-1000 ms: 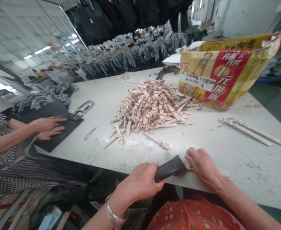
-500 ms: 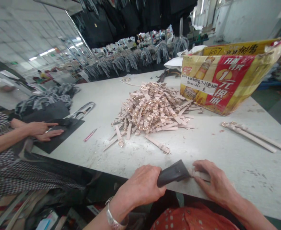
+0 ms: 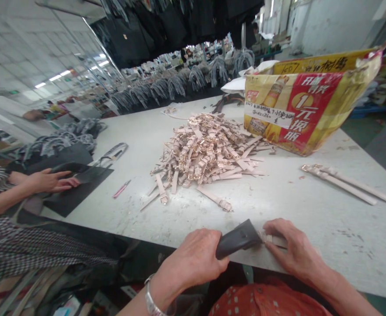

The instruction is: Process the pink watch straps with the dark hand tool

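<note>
My left hand [image 3: 196,256] is closed round a flat black leather-like piece [image 3: 238,239], low over the table's front edge. Its wide end points right and meets a short beige buckle strap [image 3: 276,240]. Thumb and fingers of my right hand [image 3: 296,248] pinch that strap; part of it is hidden by the fingers. Beyond my hands lies a heap of beige buckle straps [image 3: 202,153] with gold-coloured buckles. One loose strap [image 3: 215,199] lies at the heap's near side. Two longer beige straps [image 3: 344,184] rest at the right.
A yellow and red carton [image 3: 278,109] stands behind the heap on the white table [image 3: 311,219]. Pink-handled snips [image 3: 121,189] lie at left. A co-worker's hands [image 3: 53,181] are over a black panel [image 3: 81,188] with a grey handle. Black bags [image 3: 180,30] hang behind.
The view has shifted slightly. My hands keep the same hold on the black piece and strap. The co-worker's hands have drawn a little left and lifted on the black panel.
</note>
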A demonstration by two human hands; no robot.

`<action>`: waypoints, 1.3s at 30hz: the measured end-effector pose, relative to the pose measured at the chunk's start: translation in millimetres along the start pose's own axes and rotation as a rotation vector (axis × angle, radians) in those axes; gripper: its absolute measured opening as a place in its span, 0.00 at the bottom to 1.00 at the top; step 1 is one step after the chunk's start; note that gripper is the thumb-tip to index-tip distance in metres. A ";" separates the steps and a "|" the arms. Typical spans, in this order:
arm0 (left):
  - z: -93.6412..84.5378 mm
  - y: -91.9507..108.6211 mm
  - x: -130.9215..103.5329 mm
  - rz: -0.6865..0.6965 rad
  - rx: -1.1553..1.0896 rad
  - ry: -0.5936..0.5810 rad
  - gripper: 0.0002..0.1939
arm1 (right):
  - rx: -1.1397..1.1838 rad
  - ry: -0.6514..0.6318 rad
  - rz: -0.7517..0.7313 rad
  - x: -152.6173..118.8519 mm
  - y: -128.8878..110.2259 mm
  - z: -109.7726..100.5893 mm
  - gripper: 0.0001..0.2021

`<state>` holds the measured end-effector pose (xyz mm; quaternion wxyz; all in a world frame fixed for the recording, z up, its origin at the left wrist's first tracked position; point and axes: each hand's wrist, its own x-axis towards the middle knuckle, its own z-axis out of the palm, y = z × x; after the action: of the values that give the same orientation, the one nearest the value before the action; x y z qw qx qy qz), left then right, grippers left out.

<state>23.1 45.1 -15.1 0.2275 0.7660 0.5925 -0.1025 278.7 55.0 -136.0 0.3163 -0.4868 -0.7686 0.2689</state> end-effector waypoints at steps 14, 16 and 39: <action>7.4 -13.7 -8.9 -0.074 0.004 0.051 0.12 | -0.057 0.006 -0.030 -1.7 -3.3 -1.1 0.03; 7.9 -11.8 -11.5 -0.070 0.010 0.044 0.12 | -0.078 -0.009 -0.031 -1.2 -3.4 -1.4 0.03; -9.3 -2.1 -18.0 -0.085 -0.012 0.020 0.12 | 0.027 -0.017 -0.141 -1.2 -19.2 -7.4 0.09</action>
<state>15.1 34.4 0.2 0.2219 0.7395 0.6274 -0.1009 273.6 47.3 -117.6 0.3346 -0.4249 -0.7998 0.2605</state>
